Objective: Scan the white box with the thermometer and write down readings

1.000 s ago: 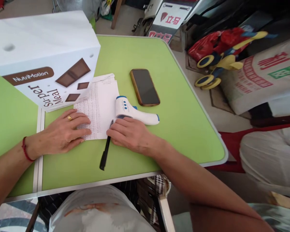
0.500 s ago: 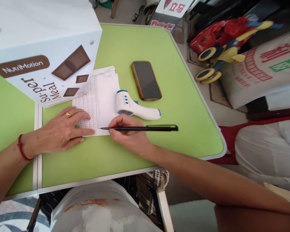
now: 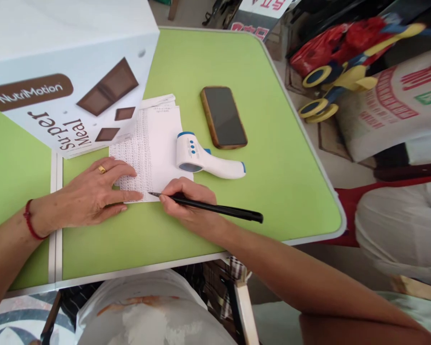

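Note:
My right hand (image 3: 188, 203) grips a black pen (image 3: 219, 208), its tip at the lower part of a handwritten sheet of paper (image 3: 161, 143). Dense rows of writing cover the sheet's left side, while its right side is mostly blank. My left hand (image 3: 89, 196), with a gold ring and a red cord bracelet, lies with fingers spread, fingertips on the paper's lower left. A white and blue infrared thermometer (image 3: 215, 163) rests on the paper's right edge, just above my right hand. The box hides part of the sheet's upper left.
A large white NutriMotion box (image 3: 93, 43) stands at the back left of the green folding table (image 3: 280, 191). Beyond the thermometer lies a smartphone (image 3: 224, 117) in a brown case. Past the table's right edge are a blue and yellow wheeled toy (image 3: 330, 91) and a printed sack (image 3: 388, 105).
The pen's rear end has swung down toward me and now slants more, while its tip stays near the same spot. The view has shifted slightly. My left hand has stayed on the paper.

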Demonstrator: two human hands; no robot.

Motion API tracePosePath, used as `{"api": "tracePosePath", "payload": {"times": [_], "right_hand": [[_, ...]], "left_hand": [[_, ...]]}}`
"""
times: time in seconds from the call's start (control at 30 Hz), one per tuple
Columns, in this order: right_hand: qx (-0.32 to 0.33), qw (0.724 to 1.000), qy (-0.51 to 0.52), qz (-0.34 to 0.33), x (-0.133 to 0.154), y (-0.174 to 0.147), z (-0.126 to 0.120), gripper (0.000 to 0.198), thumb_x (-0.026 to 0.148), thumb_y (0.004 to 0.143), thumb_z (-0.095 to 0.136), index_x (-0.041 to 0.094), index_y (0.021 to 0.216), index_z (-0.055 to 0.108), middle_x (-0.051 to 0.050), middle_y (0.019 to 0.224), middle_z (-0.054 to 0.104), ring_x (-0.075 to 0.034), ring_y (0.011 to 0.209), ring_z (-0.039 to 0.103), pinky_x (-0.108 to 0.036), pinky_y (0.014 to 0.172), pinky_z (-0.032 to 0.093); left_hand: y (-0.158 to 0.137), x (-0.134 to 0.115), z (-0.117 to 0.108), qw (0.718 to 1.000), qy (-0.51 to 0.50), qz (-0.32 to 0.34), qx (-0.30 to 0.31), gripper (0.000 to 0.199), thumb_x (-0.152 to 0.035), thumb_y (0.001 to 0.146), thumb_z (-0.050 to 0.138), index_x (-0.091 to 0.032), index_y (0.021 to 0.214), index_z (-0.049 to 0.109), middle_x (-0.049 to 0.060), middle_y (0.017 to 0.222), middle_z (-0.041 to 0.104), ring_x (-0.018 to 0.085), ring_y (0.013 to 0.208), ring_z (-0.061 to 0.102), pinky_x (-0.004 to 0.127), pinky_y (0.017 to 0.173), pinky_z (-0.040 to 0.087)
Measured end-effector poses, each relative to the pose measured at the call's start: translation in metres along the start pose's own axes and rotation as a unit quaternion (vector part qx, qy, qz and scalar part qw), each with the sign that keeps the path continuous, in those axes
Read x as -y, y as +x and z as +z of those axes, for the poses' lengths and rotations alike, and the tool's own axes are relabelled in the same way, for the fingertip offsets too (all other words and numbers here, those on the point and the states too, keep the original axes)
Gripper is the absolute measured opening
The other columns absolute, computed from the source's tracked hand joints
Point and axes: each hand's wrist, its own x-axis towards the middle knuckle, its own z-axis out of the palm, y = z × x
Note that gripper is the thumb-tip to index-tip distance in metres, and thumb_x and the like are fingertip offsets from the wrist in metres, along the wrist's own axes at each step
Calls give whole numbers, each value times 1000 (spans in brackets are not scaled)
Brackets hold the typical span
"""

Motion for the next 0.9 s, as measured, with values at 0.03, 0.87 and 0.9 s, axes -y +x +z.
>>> {"api": "tracePosePath", "payload": {"times": [0.03, 0.87, 0.9], "right_hand": [[3, 1000, -3, -1, 0, 0, 0, 11, 16, 74, 58, 20, 64, 56, 5, 55, 57, -7, 51, 49, -20, 51, 39], [18, 998, -40, 39, 5, 2, -4, 11, 19, 71, 54, 21, 61, 53, 5, 53, 57, -8, 50, 49, -21, 50, 38], [18, 998, -42, 36, 6, 2, -4, 11, 18, 71, 54, 21, 60, 53, 5, 54, 57, -8, 50, 50, -21, 51, 39]], "left_hand": [[0, 0, 0, 1000, 0, -2, 1, 29, -25, 93, 47, -26, 120, 58, 12, 123, 45, 29, 116, 43, 53, 103, 34], [1, 0, -1, 1000, -11, -2, -6, 28, -25, 93, 48, -28, 119, 58, 11, 121, 48, 27, 115, 45, 52, 102, 35], [2, 0, -1, 1000, -11, -1, -7, 28, -25, 93, 48, -28, 119, 58, 11, 121, 48, 27, 115, 45, 52, 102, 35]]}}
